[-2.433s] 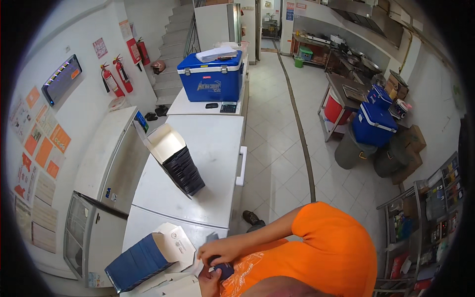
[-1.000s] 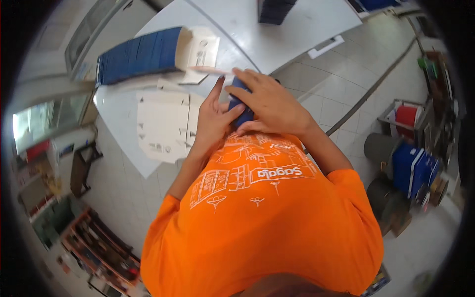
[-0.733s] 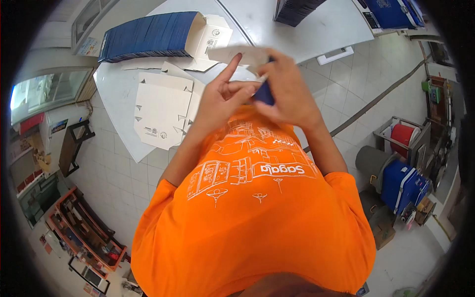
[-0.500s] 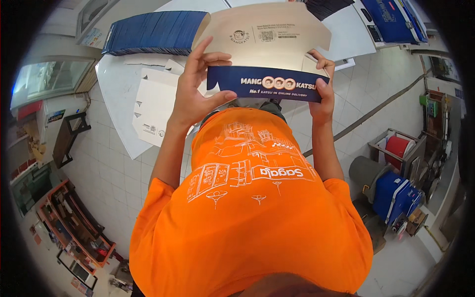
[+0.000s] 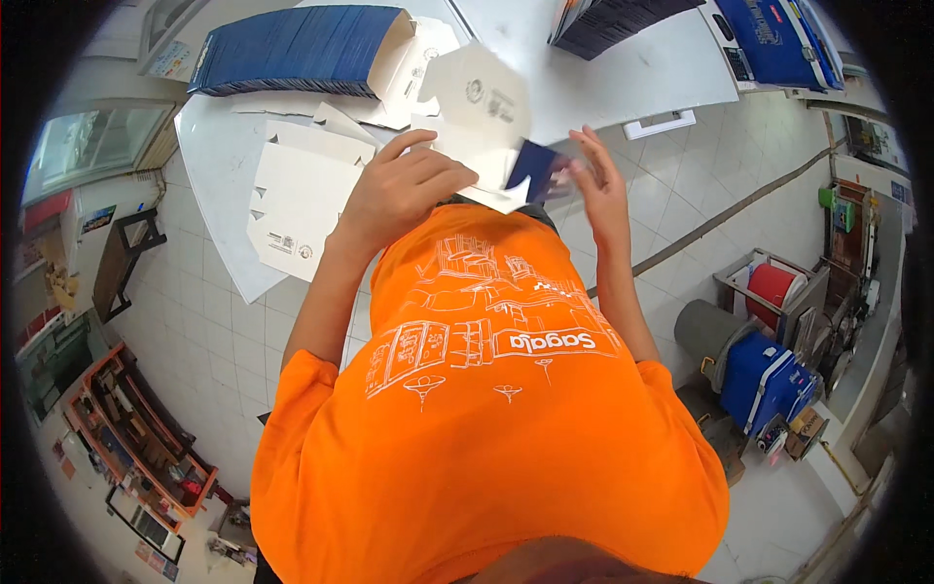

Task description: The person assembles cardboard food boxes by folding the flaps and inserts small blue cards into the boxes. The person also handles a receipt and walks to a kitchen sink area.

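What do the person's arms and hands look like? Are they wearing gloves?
No gloves: the left hand and right hand are both bare, with ordinary human fingers. I see no watch on either wrist. Bright orange short sleeves cover the upper arms and leave the forearms bare. They belong to an orange T-shirt with white line drawings across the front.

A head-worn fisheye looks down, close over the orange shirt [image 5: 486,438] and worktop [image 5: 628,92].

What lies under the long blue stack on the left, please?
Cream cardboard shows at the near edge and right end of the blue stack; the rest is covered.
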Tool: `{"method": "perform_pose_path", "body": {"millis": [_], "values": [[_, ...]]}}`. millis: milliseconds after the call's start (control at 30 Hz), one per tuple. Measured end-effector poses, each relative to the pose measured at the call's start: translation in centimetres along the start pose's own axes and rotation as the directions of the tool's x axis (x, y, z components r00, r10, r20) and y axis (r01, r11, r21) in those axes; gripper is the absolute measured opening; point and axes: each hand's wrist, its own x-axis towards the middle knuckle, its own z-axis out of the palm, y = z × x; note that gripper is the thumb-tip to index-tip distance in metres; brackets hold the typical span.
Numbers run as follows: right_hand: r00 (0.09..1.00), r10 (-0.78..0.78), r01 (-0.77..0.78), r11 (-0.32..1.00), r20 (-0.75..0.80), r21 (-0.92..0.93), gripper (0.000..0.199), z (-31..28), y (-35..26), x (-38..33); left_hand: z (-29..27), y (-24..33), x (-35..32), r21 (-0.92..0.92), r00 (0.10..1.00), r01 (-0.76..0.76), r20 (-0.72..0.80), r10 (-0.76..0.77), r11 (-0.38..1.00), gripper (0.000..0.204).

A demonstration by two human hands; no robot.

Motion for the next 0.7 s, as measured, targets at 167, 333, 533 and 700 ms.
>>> {"method": "perform_pose_path", "body": {"millis": [167,333,533,700], "values": [[0.96,0.02,-0.021,1.0,0.278,0.001,0.025,3.0,-3.5,-1.7,1.1,0.7,-0.8,-0.093,0.955,0.181,0.255,-0.152,0.979,0.015],[0.843,-0.516,0.535,0.835,0.152,-0.127,0.003,4.8,-5.5,-1.9,0.2,0.8,-0.3,-0.489,0.65,0.718,0.724,-0.229,0.495,0.025],[0.8,-0.343,0.503,0.83,0.493,-0.24,0.013,6.2,-9.3,-1.3,0.6,0.7,0.4,-0.386,0.389,0.921,0.917,-0.088,0.048,0.027],[0.833,-0.297,0.473,0.82,0.466,-0.323,0.018,6.0,-7.7,-0.3,2.0,0.0,-1.0,-0.397,0.386,0.913,0.916,-0.114,-0.099,0.025]]}}
